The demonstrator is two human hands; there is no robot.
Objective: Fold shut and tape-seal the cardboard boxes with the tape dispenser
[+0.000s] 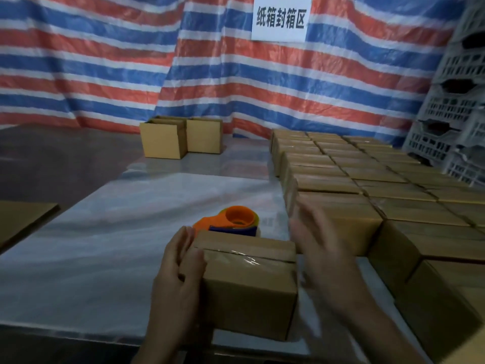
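Note:
A closed cardboard box point(249, 287) sits in front of me on the plastic-covered table point(105, 245), with clear tape running along its top seam. My left hand point(178, 269) presses flat against the box's left end, fingers straight. My right hand point(322, 248) hovers open and blurred just right of the box, apart from it. The orange and blue tape dispenser point(231, 222) lies on the table right behind the box, with neither hand on it.
Several closed boxes point(367, 185) stand packed in rows on the right. Two more boxes point(181, 137) stand at the table's far side. A flat cardboard piece point(23, 219) lies at the left edge. White plastic crates point(456, 114) are stacked far right.

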